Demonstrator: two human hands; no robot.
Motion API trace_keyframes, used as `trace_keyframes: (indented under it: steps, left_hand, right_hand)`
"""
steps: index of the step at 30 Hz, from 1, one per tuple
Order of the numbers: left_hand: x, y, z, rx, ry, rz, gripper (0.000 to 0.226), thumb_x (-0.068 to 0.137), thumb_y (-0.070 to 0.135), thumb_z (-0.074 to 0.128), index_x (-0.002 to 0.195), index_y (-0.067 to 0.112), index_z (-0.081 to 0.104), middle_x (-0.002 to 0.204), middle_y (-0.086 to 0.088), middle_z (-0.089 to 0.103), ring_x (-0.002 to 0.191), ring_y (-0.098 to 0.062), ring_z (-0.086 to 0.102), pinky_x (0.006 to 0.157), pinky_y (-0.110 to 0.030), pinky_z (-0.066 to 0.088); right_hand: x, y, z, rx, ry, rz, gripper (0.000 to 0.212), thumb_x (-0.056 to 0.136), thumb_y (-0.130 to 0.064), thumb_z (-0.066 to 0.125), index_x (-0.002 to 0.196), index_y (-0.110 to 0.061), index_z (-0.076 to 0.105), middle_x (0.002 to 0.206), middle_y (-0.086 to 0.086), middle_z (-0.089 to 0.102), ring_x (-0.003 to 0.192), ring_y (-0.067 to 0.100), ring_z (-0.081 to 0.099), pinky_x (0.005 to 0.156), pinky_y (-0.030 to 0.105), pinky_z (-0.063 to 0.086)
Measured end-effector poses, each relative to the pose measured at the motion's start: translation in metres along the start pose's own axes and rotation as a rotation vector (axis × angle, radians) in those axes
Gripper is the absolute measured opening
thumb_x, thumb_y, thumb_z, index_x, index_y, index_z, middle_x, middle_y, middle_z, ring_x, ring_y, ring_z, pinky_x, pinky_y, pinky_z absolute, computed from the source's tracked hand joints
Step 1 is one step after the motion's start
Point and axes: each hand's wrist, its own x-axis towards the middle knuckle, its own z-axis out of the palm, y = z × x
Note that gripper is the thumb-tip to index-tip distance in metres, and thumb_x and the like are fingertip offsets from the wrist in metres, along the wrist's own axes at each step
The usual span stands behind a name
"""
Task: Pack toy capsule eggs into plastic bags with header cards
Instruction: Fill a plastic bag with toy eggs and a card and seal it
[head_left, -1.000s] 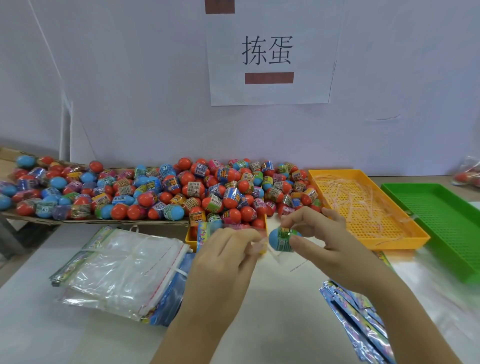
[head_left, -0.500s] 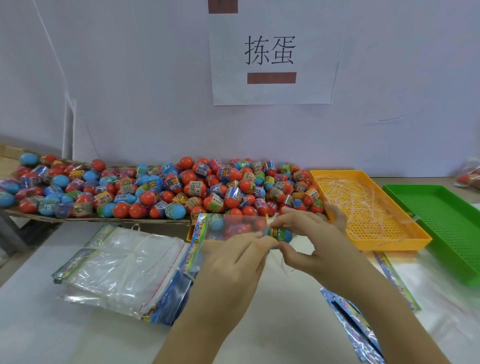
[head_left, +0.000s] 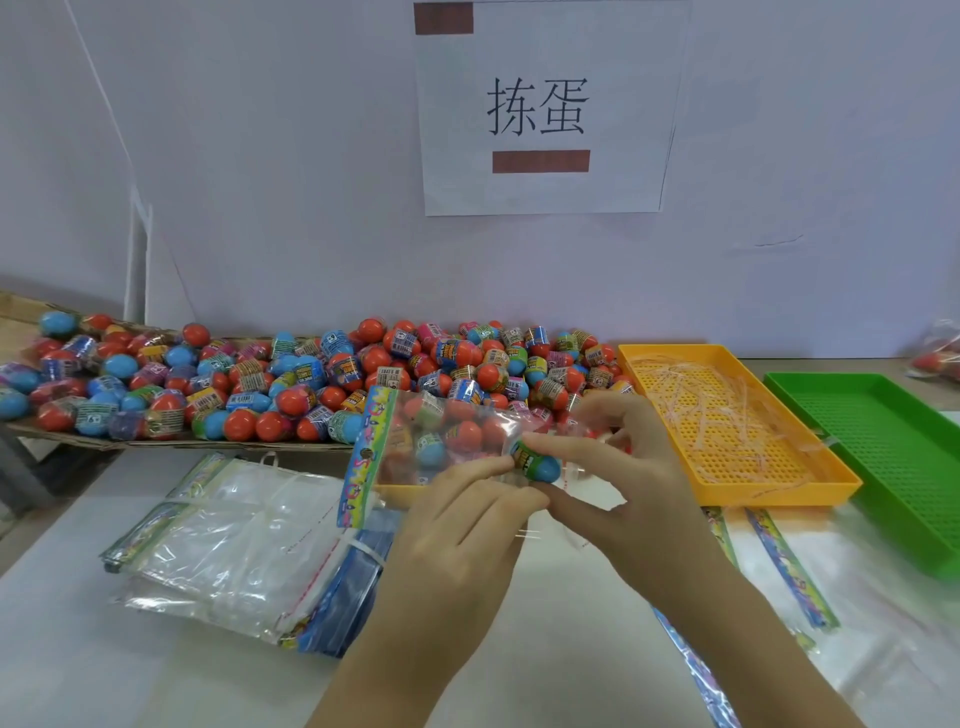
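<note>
While left hand (head_left: 462, 535) pinches clear bag (head_left: 447, 436) mouth, right hand (head_left: 639, 499) pinches blue egg (head_left: 540, 465) at bag mouth, egg pile (head_left: 311, 374) behind bag

- A pale, lavender-grey wall (head_left: 260, 156) fills the upper half, from 9 o'clock round to 3 o'clock.
- A white paper sign (head_left: 545, 200) hangs on it at 12 o'clock, with two black characters on it.
- One brown rectangle (head_left: 443, 18) sits at the sign's top edge and a second brown rectangle (head_left: 541, 161) lies under the characters.
- A thin slanting seam (head_left: 104, 104) crosses the wall at 10 o'clock.
- A white table (head_left: 62, 670) spreads from 7 o'clock to 5 o'clock.
- A dark gap (head_left: 28, 467) shows at 9 o'clock beside the table.
- The light is soft and even.
</note>
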Motion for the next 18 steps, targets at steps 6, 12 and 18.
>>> trace_keyframes:
  steps: [6,12,18]
  left_hand:
    - [-0.004,0.001,0.003,-0.072,0.035,0.070,0.010,0.096,0.015,0.057,0.105,0.014,0.063,0.098,-0.004,0.074,0.109,-0.015,0.061,0.099,-0.026,0.048]
    - [-0.003,0.001,0.001,-0.082,0.003,0.099,0.016,0.090,0.014,0.067,0.105,0.016,0.063,0.100,-0.002,0.074,0.108,-0.015,0.064,0.098,-0.035,0.050]
    - [0.006,0.012,-0.014,-0.451,-0.053,-0.181,0.046,0.080,0.034,0.069,0.123,0.025,0.055,0.120,0.013,0.063,0.117,-0.004,0.058,0.096,-0.018,0.046]
  right_hand:
    - [0.001,0.004,-0.003,0.326,-0.202,0.280,0.035,0.080,-0.019,0.074,0.104,-0.043,0.063,0.121,-0.023,0.053,0.122,-0.004,0.045,0.094,0.013,0.041]
    - [0.006,0.004,-0.011,0.770,-0.216,0.414,0.030,0.077,-0.007,0.072,0.104,-0.019,0.068,0.098,-0.001,0.073,0.083,0.021,0.072,0.070,0.025,0.056]
    - [0.008,0.009,-0.020,0.756,-0.177,0.384,0.040,0.078,0.013,0.067,0.101,-0.020,0.075,0.069,-0.014,0.070,0.060,0.000,0.060,0.060,0.011,0.046]
